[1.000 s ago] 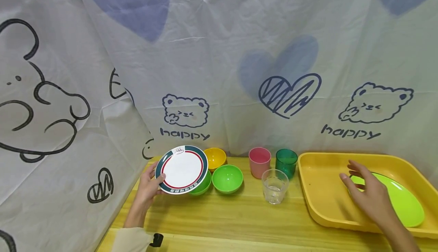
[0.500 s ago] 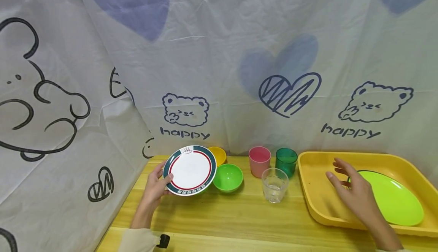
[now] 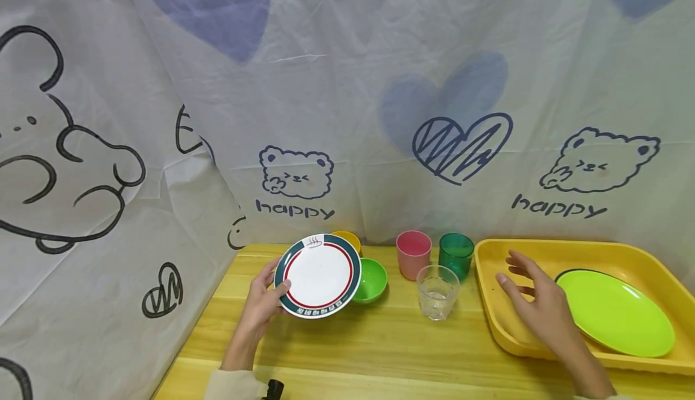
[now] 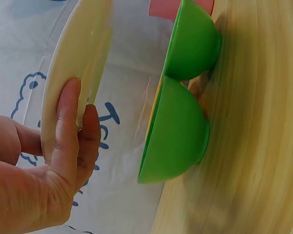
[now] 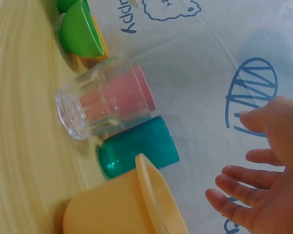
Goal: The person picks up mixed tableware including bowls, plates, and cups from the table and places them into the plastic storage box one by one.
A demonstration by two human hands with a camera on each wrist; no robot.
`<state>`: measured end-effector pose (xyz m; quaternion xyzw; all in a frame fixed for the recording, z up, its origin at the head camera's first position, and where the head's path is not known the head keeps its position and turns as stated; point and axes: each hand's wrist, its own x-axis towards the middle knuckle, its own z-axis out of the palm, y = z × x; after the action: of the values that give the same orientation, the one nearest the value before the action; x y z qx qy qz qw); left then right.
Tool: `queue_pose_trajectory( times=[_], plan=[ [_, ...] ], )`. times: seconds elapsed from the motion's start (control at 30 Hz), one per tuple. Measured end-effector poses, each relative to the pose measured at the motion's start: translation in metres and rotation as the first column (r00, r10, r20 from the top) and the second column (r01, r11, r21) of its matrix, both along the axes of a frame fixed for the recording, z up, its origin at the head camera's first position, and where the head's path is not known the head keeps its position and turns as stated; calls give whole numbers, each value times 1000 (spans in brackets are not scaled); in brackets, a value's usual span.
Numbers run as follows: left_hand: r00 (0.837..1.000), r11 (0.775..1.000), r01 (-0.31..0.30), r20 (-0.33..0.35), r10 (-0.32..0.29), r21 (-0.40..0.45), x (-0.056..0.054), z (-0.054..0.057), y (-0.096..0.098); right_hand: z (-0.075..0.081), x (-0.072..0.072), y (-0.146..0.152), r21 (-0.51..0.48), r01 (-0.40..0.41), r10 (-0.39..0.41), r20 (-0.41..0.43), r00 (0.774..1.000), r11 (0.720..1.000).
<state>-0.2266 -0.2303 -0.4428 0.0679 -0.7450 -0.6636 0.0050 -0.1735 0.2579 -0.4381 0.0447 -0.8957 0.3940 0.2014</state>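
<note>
A round white plate (image 3: 319,274) with a dark green rim and a red ring is gripped at its left edge by my left hand (image 3: 262,298), thumb on top and fingers underneath. Held tilted above the table, it hides part of the bowls behind it. In the left wrist view two green bowls (image 4: 178,129) stand below the plate, apart from it. My right hand (image 3: 543,309) hovers over the left part of a yellow tray (image 3: 502,333), fingers spread and holding nothing. A lime-green plate (image 3: 619,312) lies in that tray, right of the hand.
Between the bowls and the tray stand a pink cup (image 3: 414,256), a teal cup (image 3: 456,254) and a clear glass (image 3: 437,294). An orange-yellow bowl (image 3: 349,239) peeks out behind the held plate. A printed cloth (image 3: 369,116) hangs behind the wooden table (image 3: 391,352).
My left hand has carried the white plate to the right, so it covers more of the bowls. My right hand has moved left over the tray, uncovering more of the lime-green plate.
</note>
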Motion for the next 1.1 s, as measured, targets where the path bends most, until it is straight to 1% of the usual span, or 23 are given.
queue_pose_trajectory(
  times=[0.2, 0.4, 0.6, 0.87, 1.1],
  plan=[
    [1000, 1000, 5, -5, -5, -1, 1, -2, 9, -3, 2, -15, -27, -22, 22, 12, 1000, 999],
    [999, 999, 33, -14, -33, 4, 5, -5, 19, -10, 5, -30, -52, -39, 41, 32, 999, 998],
    [998, 998, 59, -8, -59, -5, 10, -8, 29, -14, 6, -44, -59, -63, 65, 30, 997, 996],
    [993, 993, 116, -27, -116, 16, 15, -8, 42, -16, 6, -62, -98, -109, 111, 16, 994, 989],
    [985, 985, 168, -45, -166, 40, 20, -10, 56, -16, 7, -79, -131, -151, 153, 2, 988, 980]
  ],
)
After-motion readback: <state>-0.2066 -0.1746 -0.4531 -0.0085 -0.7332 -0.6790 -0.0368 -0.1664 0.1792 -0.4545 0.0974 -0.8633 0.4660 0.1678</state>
